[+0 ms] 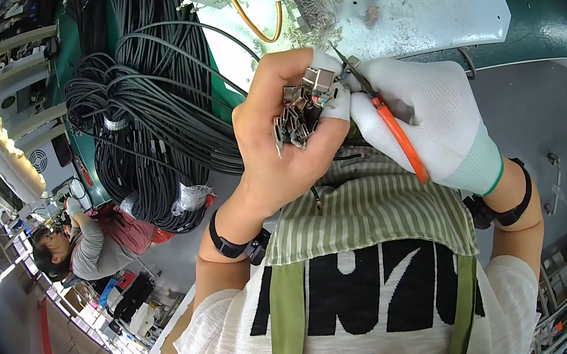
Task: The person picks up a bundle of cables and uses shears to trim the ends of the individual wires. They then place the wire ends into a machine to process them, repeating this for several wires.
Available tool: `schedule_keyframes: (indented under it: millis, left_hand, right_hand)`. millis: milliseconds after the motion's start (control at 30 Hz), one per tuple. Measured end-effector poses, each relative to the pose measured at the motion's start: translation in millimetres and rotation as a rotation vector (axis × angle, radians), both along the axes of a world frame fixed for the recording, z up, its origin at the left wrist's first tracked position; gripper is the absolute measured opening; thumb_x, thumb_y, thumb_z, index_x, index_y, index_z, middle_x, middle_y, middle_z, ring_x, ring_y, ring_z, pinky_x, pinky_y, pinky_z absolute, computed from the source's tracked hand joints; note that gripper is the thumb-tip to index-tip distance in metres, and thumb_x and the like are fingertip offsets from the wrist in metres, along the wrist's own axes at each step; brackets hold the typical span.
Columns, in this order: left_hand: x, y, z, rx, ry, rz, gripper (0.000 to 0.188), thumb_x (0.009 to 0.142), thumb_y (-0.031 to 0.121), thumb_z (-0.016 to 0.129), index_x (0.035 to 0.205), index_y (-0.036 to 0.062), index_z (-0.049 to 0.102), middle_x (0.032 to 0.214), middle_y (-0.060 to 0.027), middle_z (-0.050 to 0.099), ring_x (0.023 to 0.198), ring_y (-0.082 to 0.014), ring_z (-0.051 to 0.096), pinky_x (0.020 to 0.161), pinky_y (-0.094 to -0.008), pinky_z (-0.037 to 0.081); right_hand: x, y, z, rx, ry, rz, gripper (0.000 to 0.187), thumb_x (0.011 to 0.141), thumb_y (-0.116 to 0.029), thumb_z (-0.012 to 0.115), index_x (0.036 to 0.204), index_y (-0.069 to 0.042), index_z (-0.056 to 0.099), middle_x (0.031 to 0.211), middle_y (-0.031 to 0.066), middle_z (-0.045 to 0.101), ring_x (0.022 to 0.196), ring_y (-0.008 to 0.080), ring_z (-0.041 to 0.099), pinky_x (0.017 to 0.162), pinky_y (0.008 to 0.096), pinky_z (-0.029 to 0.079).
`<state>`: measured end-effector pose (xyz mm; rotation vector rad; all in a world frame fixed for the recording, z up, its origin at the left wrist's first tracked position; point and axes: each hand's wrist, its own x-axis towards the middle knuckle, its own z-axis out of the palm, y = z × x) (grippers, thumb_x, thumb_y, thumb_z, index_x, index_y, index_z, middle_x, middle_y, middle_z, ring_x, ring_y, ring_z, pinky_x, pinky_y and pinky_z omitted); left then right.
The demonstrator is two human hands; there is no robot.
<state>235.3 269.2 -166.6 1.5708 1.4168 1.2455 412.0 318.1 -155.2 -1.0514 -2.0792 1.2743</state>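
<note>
My left hand [269, 125], bare but for white covers on the thumb and a fingertip, is closed around a bunch of small metal cable connectors [297, 118]. One larger silver connector [319, 80] sticks up at the top of the bunch, beside the fingertips. My right hand [426, 115], in a white glove with a mint cuff, grips a slim tool with an orange handle [398, 134] and a dark pointed tip [348, 68]. That tip lies close to the silver connector. Whether the tool is pliers or tweezers I cannot tell. Gloved fingertips meet the left ones there.
Thick bundles of black cable [154, 122] hang over the green table at left. A machine with a yellow tube [256, 26] stands on a white sheet [418, 2] strewn with small metal bits. A striped apron [367, 216] lies below my hands. Another person [95, 241] sits far left.
</note>
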Motion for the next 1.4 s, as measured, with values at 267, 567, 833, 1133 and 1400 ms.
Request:
schedule_keyframes:
  millis: [267,567,833,1133,1400]
  left_hand:
    - [10,4,15,-0.309,-0.24,0.092,0.027,0.073,-0.003,0.067,0.097,-0.0007,0.055,0.077,-0.0026,0.062,0.068,-0.0042,0.053,0.062,-0.0194,0.044]
    - [4,0,2,-0.161,-0.01,0.13,0.014,0.081,0.001,0.068,0.091,-0.0027,0.059,0.075,-0.0005,0.062,0.067,-0.0042,0.054,0.061,-0.0199,0.044]
    - [-27,5,-12,-0.587,-0.688,0.044,0.013,0.086,0.009,0.067,0.094,-0.0005,0.062,0.072,-0.0005,0.06,0.06,-0.0078,0.053,0.054,-0.0225,0.042]
    - [-55,58,-26,-0.529,-0.756,0.112,0.009,0.086,0.009,0.065,0.089,0.0015,0.061,0.066,-0.0013,0.056,0.055,-0.0099,0.049,0.053,-0.0243,0.039]
    - [-65,86,-32,-0.473,-0.413,0.058,0.015,0.082,0.012,0.069,0.089,0.0014,0.06,0.067,-0.0019,0.058,0.054,-0.0092,0.051,0.05,-0.0234,0.041]
  right_hand:
    - [6,2,0,0.04,-0.045,0.01,0.014,0.083,-0.015,0.063,0.088,-0.002,0.061,0.055,0.0083,0.045,0.045,0.0185,0.042,0.047,0.03,0.037]
    - [-3,-3,-14,0.333,-0.124,-0.031,0.014,0.086,-0.016,0.061,0.09,-0.002,0.062,0.056,0.0042,0.05,0.048,0.0127,0.052,0.048,0.0276,0.04]
    - [-16,9,-19,-0.686,0.274,0.184,0.024,0.093,-0.024,0.055,0.086,-0.002,0.062,0.056,-0.0046,0.05,0.047,0.0038,0.048,0.045,0.022,0.039]
    - [-30,66,-34,-0.41,0.145,-0.079,0.028,0.088,-0.026,0.06,0.073,-0.002,0.058,0.056,0.0028,0.052,0.045,0.0122,0.052,0.046,0.0266,0.041]
    - [-50,112,-45,-0.504,0.204,0.072,0.031,0.088,-0.029,0.06,0.073,-0.003,0.056,0.055,0.0022,0.053,0.045,0.0089,0.05,0.041,0.0219,0.038]
